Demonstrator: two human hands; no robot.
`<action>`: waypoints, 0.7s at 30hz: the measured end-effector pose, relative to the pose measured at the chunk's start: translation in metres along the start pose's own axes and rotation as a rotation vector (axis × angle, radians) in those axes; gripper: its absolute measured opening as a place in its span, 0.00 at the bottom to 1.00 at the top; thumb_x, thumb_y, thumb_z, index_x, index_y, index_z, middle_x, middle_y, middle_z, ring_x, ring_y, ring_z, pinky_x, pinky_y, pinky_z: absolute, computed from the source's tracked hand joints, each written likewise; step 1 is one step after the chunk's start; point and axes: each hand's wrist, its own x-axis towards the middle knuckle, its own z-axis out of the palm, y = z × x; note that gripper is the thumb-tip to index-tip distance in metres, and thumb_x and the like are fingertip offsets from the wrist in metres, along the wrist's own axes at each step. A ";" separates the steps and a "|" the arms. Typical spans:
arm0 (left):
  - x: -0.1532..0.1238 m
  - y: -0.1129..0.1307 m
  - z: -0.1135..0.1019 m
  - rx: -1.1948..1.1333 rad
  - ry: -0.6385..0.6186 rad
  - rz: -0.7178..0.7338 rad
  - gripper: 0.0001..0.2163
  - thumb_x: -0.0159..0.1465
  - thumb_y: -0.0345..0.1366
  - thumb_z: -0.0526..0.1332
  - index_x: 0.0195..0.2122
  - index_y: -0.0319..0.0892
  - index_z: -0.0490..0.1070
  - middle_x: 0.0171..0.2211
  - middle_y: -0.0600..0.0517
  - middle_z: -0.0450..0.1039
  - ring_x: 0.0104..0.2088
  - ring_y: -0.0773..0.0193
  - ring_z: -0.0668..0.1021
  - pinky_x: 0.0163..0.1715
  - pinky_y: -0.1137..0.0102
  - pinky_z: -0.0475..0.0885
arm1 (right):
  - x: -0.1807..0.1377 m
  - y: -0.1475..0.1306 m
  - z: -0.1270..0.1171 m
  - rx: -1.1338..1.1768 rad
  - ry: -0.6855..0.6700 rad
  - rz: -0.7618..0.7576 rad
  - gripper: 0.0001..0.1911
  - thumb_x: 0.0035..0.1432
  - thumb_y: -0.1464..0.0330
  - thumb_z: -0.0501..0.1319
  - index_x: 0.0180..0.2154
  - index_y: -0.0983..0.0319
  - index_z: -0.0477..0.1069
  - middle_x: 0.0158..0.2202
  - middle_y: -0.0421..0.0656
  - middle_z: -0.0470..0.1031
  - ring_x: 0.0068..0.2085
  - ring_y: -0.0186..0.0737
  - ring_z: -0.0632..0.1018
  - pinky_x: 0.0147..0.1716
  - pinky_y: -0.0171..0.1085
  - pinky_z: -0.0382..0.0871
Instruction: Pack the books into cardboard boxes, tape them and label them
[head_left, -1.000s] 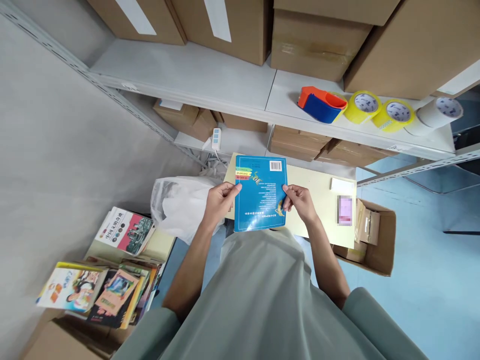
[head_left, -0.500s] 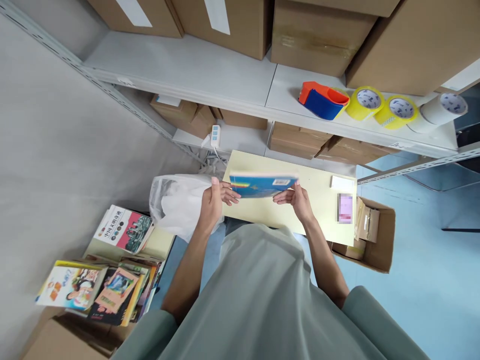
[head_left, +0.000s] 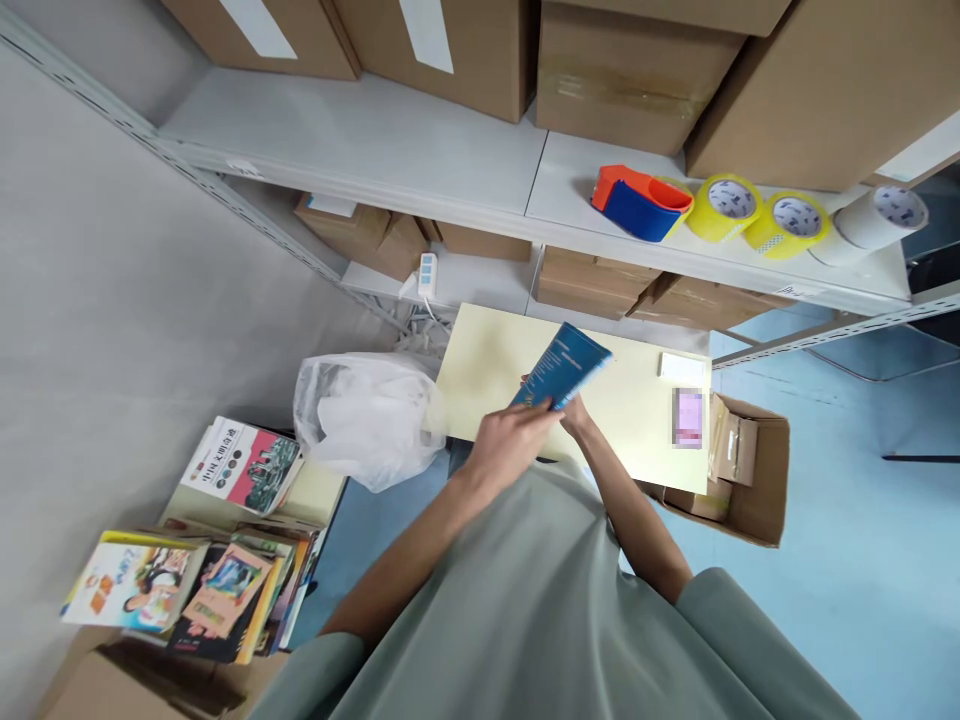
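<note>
A thin blue book (head_left: 564,365) with pale lettering is held at a slant above the cream table (head_left: 480,345). My left hand (head_left: 514,440) lies across its lower end, fingers closed on that edge. Behind and below the book, my right hand (head_left: 574,412) supports it; most of its fingers are hidden by the cover, with some tips showing at the left edge.
White plastic bag (head_left: 367,415) left of the table; stacked books (head_left: 244,465) and a pile (head_left: 139,585) further left. An open carton (head_left: 769,480) stands at right. The shelf ahead bears a tape dispenser (head_left: 641,205), tape rolls (head_left: 724,210) and boxes.
The book has turned from level to a steep slant and shifted right. My left hand moved right to its lower end, while my right hand went in behind it.
</note>
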 end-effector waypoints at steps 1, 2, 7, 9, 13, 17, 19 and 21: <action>0.000 0.007 0.005 0.036 -0.033 0.048 0.15 0.73 0.27 0.65 0.53 0.51 0.86 0.58 0.51 0.87 0.44 0.58 0.89 0.41 0.68 0.82 | 0.001 0.003 0.003 0.033 -0.043 0.029 0.32 0.56 0.36 0.72 0.42 0.57 0.81 0.36 0.47 0.86 0.44 0.55 0.87 0.46 0.52 0.84; -0.001 0.012 0.009 0.059 -0.056 0.070 0.15 0.73 0.26 0.65 0.54 0.50 0.86 0.60 0.50 0.86 0.45 0.57 0.89 0.40 0.67 0.82 | 0.001 0.005 0.006 0.060 -0.081 0.062 0.32 0.59 0.35 0.69 0.42 0.58 0.82 0.36 0.49 0.87 0.46 0.56 0.87 0.48 0.53 0.84; -0.003 0.007 0.013 -0.065 -0.019 -0.134 0.17 0.74 0.32 0.65 0.61 0.53 0.82 0.49 0.51 0.90 0.43 0.57 0.89 0.41 0.67 0.82 | -0.005 0.009 0.008 0.051 0.037 0.039 0.32 0.53 0.40 0.76 0.48 0.57 0.81 0.36 0.46 0.87 0.45 0.55 0.88 0.48 0.54 0.85; -0.004 -0.011 0.011 -0.264 0.052 -0.248 0.19 0.74 0.36 0.66 0.65 0.53 0.79 0.49 0.51 0.89 0.43 0.57 0.89 0.46 0.67 0.83 | -0.010 0.008 0.003 0.016 0.131 0.016 0.35 0.47 0.43 0.80 0.49 0.56 0.80 0.35 0.44 0.87 0.41 0.51 0.87 0.47 0.52 0.85; -0.007 -0.069 0.016 -0.703 0.229 -0.502 0.23 0.73 0.49 0.68 0.65 0.44 0.78 0.55 0.44 0.87 0.47 0.53 0.89 0.51 0.63 0.84 | -0.021 -0.001 -0.007 0.008 0.230 0.073 0.37 0.46 0.45 0.82 0.50 0.56 0.78 0.36 0.44 0.89 0.40 0.48 0.88 0.48 0.51 0.85; -0.014 -0.128 0.038 -0.882 0.331 -0.720 0.34 0.61 0.60 0.75 0.59 0.40 0.82 0.56 0.39 0.86 0.55 0.43 0.87 0.55 0.57 0.82 | -0.027 -0.020 -0.001 -0.081 0.187 0.045 0.32 0.52 0.43 0.79 0.49 0.58 0.81 0.38 0.46 0.89 0.44 0.52 0.89 0.51 0.52 0.85; -0.016 -0.145 0.053 -0.950 0.346 -0.825 0.35 0.55 0.61 0.77 0.56 0.39 0.83 0.55 0.39 0.87 0.56 0.40 0.86 0.56 0.54 0.81 | -0.028 -0.028 0.011 -0.144 0.150 0.010 0.29 0.57 0.43 0.76 0.47 0.58 0.83 0.38 0.47 0.89 0.44 0.52 0.89 0.50 0.51 0.85; -0.016 -0.152 0.068 -1.021 0.341 -0.913 0.33 0.53 0.59 0.79 0.52 0.39 0.84 0.51 0.40 0.88 0.55 0.40 0.85 0.58 0.51 0.80 | -0.031 -0.034 0.029 -0.245 0.133 -0.052 0.25 0.62 0.44 0.73 0.46 0.58 0.84 0.39 0.47 0.89 0.44 0.50 0.89 0.47 0.47 0.86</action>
